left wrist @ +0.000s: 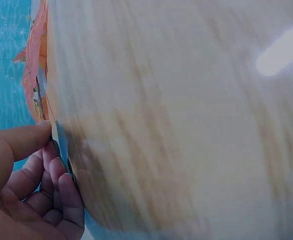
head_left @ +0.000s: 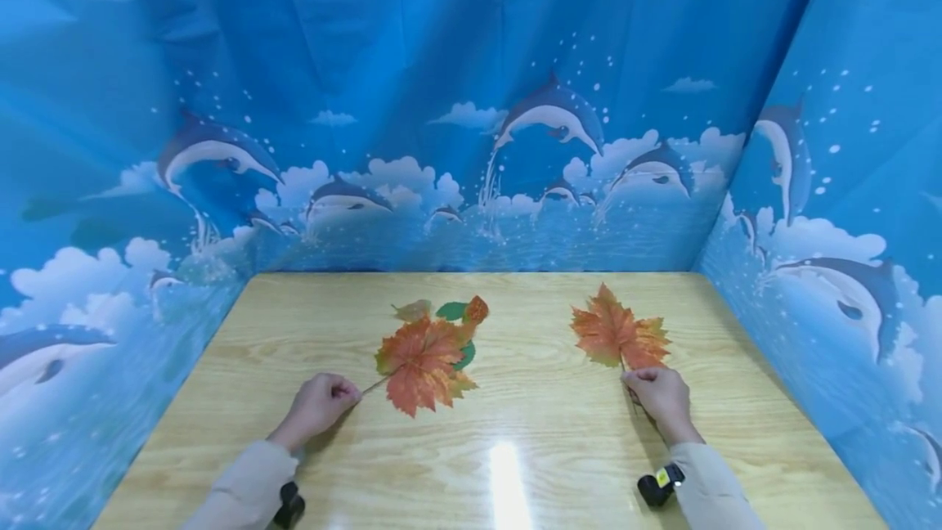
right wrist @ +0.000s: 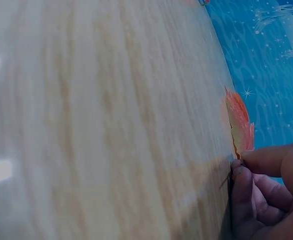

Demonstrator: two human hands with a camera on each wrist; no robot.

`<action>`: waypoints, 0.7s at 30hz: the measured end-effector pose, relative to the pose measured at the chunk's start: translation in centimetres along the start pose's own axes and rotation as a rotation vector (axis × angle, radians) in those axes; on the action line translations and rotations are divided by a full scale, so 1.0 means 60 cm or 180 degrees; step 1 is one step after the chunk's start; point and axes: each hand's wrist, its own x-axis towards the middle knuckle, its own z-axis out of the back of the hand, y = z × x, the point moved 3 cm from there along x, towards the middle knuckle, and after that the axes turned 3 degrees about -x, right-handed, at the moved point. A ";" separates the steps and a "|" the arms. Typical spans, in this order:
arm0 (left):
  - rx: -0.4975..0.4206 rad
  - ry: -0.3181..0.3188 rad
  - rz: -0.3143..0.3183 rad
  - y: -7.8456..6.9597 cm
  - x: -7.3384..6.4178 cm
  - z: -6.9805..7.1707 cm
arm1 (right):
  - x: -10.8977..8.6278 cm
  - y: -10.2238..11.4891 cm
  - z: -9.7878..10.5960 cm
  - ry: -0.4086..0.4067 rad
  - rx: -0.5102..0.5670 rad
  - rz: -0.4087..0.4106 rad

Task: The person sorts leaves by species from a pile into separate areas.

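Between thumb and fingertips, my left hand [head_left: 321, 406] pinches the thin stem of an orange maple-like leaf [head_left: 427, 362] with greenish edges. That leaf partly covers a green leaf [head_left: 464, 357]. In the left wrist view, the same leaf [left wrist: 35, 65] shows edge-on beyond the left fingertips. On the right side of the table, my right hand [head_left: 661, 401] pinches the stem of another orange leaf [head_left: 616, 328], which points away from me. The right wrist view shows this leaf [right wrist: 240, 120] rising past the thumb.
Behind the left leaf lie a dull yellowish leaf [head_left: 413, 310], a second green leaf [head_left: 451, 311] and a small orange-brown leaf [head_left: 476, 309]. The pale wooden table [head_left: 530, 399] meets blue dolphin-printed curtains [head_left: 412, 105] at its back and sides.
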 end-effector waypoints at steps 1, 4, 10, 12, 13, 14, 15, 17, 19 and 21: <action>0.0002 -0.0008 -0.0002 0.001 0.000 0.000 | 0.000 -0.001 -0.001 -0.0006 -0.0002 0.0007; 0.0011 -0.0024 -0.0004 0.001 -0.001 0.000 | 0.000 -0.002 -0.003 -0.0047 -0.0010 0.0012; 0.0041 -0.0026 0.0024 -0.001 -0.002 0.003 | -0.001 -0.001 -0.004 -0.0103 -0.0034 0.0025; 0.0055 -0.0030 0.0024 -0.003 -0.002 0.004 | -0.001 0.000 -0.003 -0.0101 -0.0015 0.0046; 0.0059 -0.0031 0.0020 -0.003 -0.002 0.005 | -0.001 0.001 -0.003 -0.0107 -0.0011 0.0051; 0.0057 -0.0026 0.0017 -0.004 -0.002 0.005 | -0.002 0.001 -0.003 -0.0113 -0.0019 0.0059; 0.0056 -0.0022 0.0014 -0.004 -0.002 0.005 | -0.002 0.001 -0.003 -0.0123 -0.0031 0.0064; 0.0052 -0.0015 0.0011 -0.004 -0.002 0.005 | -0.002 0.000 -0.003 -0.0151 -0.0066 0.0073; 0.0052 -0.0012 0.0012 -0.003 -0.002 0.005 | -0.002 -0.001 -0.004 -0.0171 -0.0095 0.0078; 0.0052 -0.0022 0.0000 -0.002 -0.002 0.005 | -0.003 -0.002 -0.003 -0.0184 -0.0114 0.0082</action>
